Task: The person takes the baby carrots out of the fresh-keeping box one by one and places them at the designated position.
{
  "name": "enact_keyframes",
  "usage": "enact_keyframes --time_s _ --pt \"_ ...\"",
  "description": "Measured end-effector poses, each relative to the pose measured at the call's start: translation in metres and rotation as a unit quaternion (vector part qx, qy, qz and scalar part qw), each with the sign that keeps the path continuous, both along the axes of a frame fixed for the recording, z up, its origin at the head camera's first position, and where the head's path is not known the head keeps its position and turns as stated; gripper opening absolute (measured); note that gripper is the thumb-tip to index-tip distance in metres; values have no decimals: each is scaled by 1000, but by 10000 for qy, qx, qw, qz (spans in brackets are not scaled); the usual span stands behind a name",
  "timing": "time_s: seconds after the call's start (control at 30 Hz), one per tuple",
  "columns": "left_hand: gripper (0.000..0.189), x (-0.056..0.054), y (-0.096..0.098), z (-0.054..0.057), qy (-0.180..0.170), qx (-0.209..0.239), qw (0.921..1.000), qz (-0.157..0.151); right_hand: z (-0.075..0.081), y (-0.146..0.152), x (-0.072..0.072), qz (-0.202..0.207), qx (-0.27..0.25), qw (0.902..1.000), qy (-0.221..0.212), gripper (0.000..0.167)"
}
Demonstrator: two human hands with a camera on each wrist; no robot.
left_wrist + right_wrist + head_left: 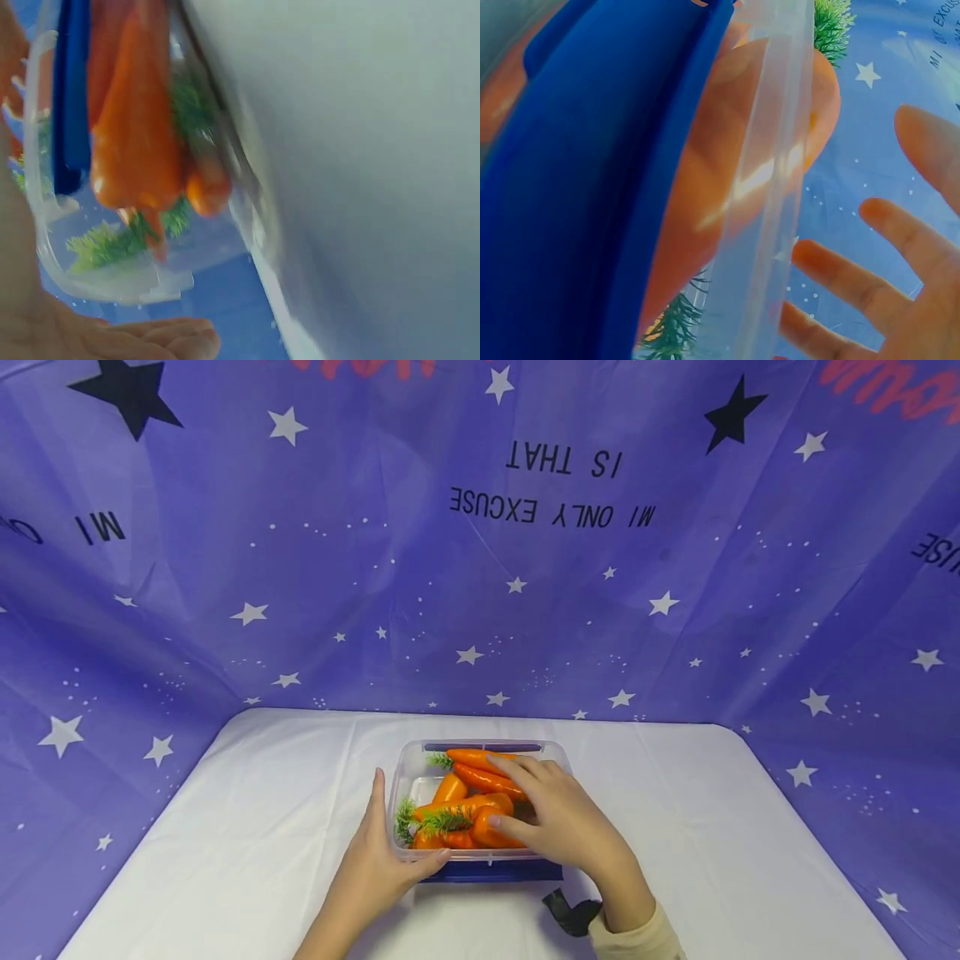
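Observation:
A clear plastic container (491, 856) with blue clip flaps (487, 872) holds several orange carrots (468, 806) with green leafy tops (445, 821). My left hand (378, 852) rests at its left front corner, fingers straight along the left wall and thumb at the front rim. Over the right part of the container, my right hand (566, 814) reaches in with spread fingers, covering some carrots. The right wrist view has those fingers (855, 289) apart beyond the rim, with nothing between them. Through the wall in the left wrist view, carrots (139, 142) lie inside.
The container stands on a white-covered table (262, 827). Purple cloth (420, 610) printed with stars and lettering hangs behind and along both sides. A black strap (573, 917) lies by my right wrist, near the beige sleeve (637, 939).

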State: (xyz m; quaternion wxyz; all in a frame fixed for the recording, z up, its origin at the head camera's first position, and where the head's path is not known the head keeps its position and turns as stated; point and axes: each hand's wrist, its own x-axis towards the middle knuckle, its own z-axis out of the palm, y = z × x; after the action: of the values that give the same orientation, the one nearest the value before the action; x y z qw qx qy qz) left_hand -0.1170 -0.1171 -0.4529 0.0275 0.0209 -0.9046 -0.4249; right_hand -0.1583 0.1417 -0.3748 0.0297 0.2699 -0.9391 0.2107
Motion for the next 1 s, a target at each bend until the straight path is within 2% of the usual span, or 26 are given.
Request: enact_keyframes --time_s 0.13,0.3,0.6,1.0 --pt "142 -1 3 -7 61 262 9996 -72 -2 0 -2 299 -139 9994 -48 67" --pt "143 -2 7 -13 149 464 9988 -52 -6 0 -5 656 -13 9978 -6 65" --pt "139 -3 8 -16 366 547 9978 -46 -17 -1 -12 489 329 9962 -642 53" --pt "139 -2 6 -18 391 397 9984 -84 -25 -10 -15 560 510 9963 -416 53"
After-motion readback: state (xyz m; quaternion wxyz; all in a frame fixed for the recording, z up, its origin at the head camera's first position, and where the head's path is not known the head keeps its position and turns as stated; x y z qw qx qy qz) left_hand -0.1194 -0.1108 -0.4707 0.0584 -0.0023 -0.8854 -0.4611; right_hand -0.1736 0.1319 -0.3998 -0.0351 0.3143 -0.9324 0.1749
